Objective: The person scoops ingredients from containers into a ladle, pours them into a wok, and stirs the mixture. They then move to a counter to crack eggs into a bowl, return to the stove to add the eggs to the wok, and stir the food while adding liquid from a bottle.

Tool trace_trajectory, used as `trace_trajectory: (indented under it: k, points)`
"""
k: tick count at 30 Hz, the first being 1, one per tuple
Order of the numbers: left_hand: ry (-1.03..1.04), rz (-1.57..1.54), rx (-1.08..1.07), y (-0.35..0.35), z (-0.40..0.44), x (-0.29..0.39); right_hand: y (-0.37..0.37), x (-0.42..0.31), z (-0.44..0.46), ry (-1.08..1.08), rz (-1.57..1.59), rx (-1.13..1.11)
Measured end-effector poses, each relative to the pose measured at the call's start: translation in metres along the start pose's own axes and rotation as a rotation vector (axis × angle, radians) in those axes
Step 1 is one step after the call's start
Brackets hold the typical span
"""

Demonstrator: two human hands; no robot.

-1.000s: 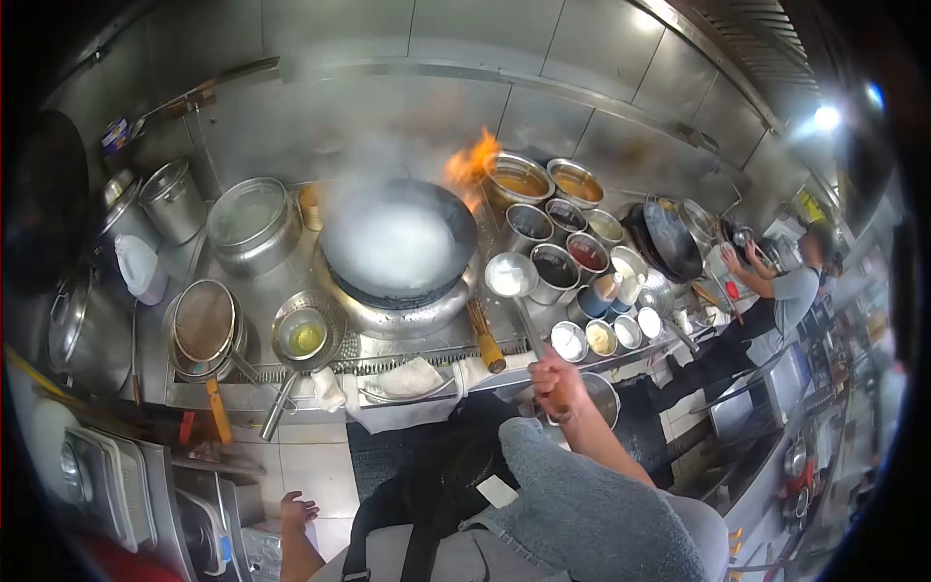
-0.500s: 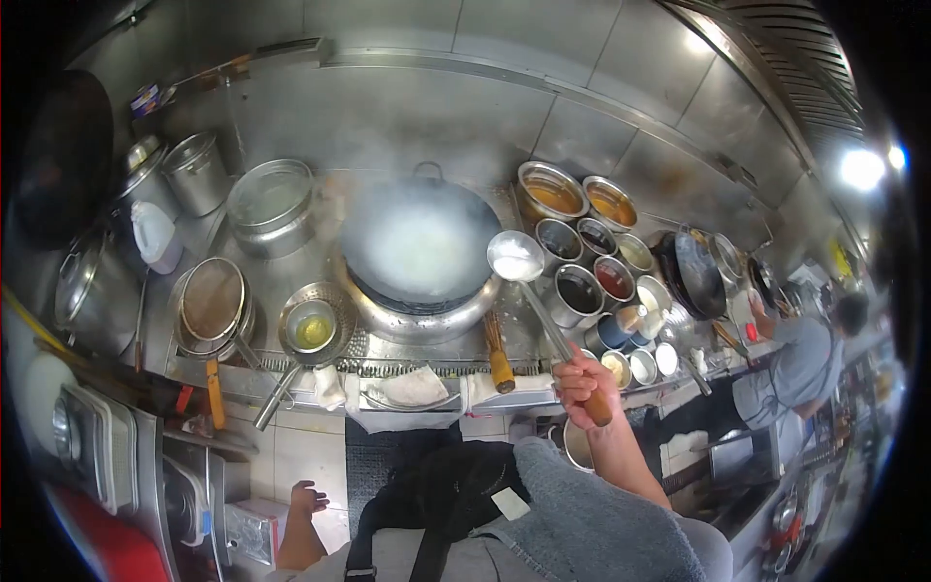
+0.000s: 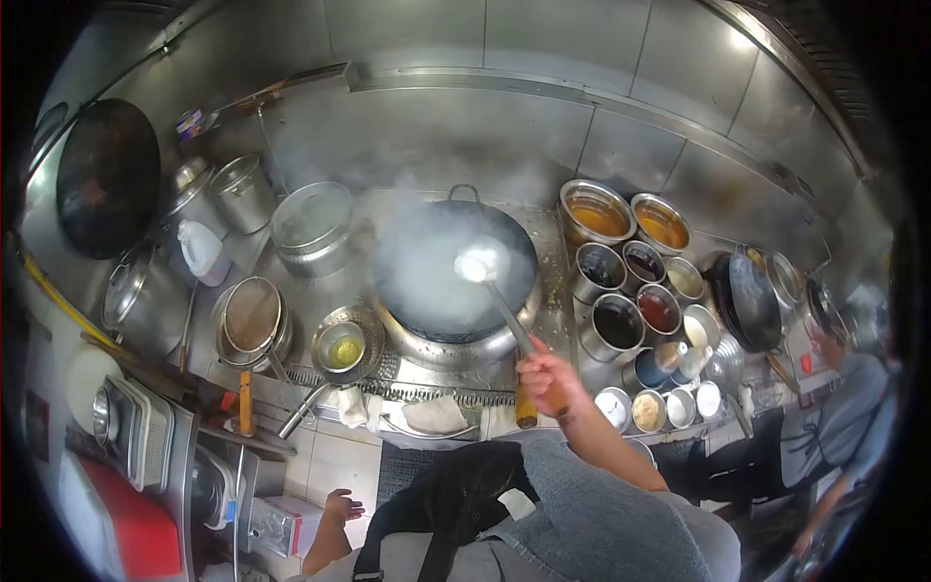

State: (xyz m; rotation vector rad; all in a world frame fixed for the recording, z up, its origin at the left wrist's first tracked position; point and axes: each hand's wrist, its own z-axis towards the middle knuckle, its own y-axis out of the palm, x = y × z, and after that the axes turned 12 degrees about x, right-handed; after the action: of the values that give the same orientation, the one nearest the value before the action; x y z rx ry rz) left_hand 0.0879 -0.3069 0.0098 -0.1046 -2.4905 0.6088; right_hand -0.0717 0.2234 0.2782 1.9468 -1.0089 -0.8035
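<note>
My right hand [image 3: 553,376] is closed round the handle of a long metal ladle [image 3: 508,312]. The ladle's bowl, with something white in it, is above the large dark wok [image 3: 516,238]. Steam blurs what lies inside the wok. A wooden-handled brush [image 3: 526,405] stands partly behind my right hand. Low in front of the stove hangs my left hand [image 3: 343,505], its fingers stretched out and holding nothing.
Right of the wok are pots of orange liquid [image 3: 595,215], dark sauce [image 3: 617,322] and red sauce [image 3: 659,308]. A strainer [image 3: 254,315] and a small bowl of yellow liquid [image 3: 344,351] sit left. A co-worker [image 3: 824,417] stands at the right.
The ladle has swung left, from beside the wok's right edge to over the wok. The view has shifted, so the stove items appear farther right. The co-worker's posture has changed.
</note>
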Motion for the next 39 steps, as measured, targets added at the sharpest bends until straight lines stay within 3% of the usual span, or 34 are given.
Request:
trace_trajectory:
  k: [3,4,7,8,11,12,13,17,21,25,27,28,29,31,32,33,36,37,39]
  points:
    - [-0.018,-0.097,-0.035,0.005,0.012,-0.01,0.022,0.003,0.006,-0.067,-0.177,0.151]
    - [-0.062,-0.138,-0.036,0.006,0.011,-0.008,0.015,-0.021,0.011,0.088,-0.034,-0.044]
    - [-0.112,-0.192,-0.018,0.018,0.006,-0.002,0.016,-0.033,0.021,0.079,0.025,-0.021]
    - [-0.118,-0.182,-0.002,0.018,0.002,-0.002,0.019,-0.022,0.025,-0.023,-0.147,0.104]
    - [-0.055,-0.12,-0.021,0.02,-0.001,-0.002,0.031,-0.022,0.025,-0.03,-0.236,0.158]
    - [0.027,0.01,-0.007,0.019,-0.01,0.004,0.024,-0.039,0.033,0.122,-0.01,-0.046]
    - [0.029,0.007,-0.011,0.016,-0.014,0.013,0.014,-0.041,0.042,0.119,-0.014,-0.045]
    - [-0.016,0.089,-0.05,-0.003,0.0,0.018,0.036,-0.003,0.038,-0.102,-0.208,0.189]
    - [0.023,-0.09,-0.017,-0.025,0.052,0.003,0.028,-0.015,0.044,0.122,-0.006,-0.004]
    - [0.007,-0.288,0.036,-0.04,0.07,-0.005,0.046,0.02,0.043,-0.113,-0.177,0.238]
    - [-0.042,-0.285,0.026,-0.046,0.071,-0.006,0.04,0.005,0.044,0.099,-0.001,0.013]
    - [-0.061,-0.279,0.016,-0.048,0.07,-0.01,0.046,-0.001,0.036,0.218,0.235,0.025]
    - [-0.077,-0.275,0.01,-0.051,0.069,-0.013,0.045,0.004,0.038,0.214,0.231,0.028]
    - [-0.108,-0.265,0.001,-0.056,0.068,-0.02,0.055,0.028,0.042,-0.064,-0.064,0.073]
    - [-0.117,-0.264,0.0,-0.058,0.068,-0.022,0.067,0.044,0.038,-0.156,-0.163,0.222]
    - [-0.129,-0.258,-0.002,-0.06,0.068,-0.025,0.062,0.037,0.04,-0.161,-0.16,0.224]
    - [-0.161,-0.252,-0.003,-0.065,0.069,-0.034,0.053,0.007,0.036,0.153,0.254,0.012]
    - [-0.169,-0.253,-0.001,-0.067,0.069,-0.037,0.057,0.014,0.034,0.152,0.253,0.017]
    - [-0.177,-0.253,0.007,-0.072,0.065,-0.041,0.071,0.047,0.04,-0.116,-0.098,0.215]
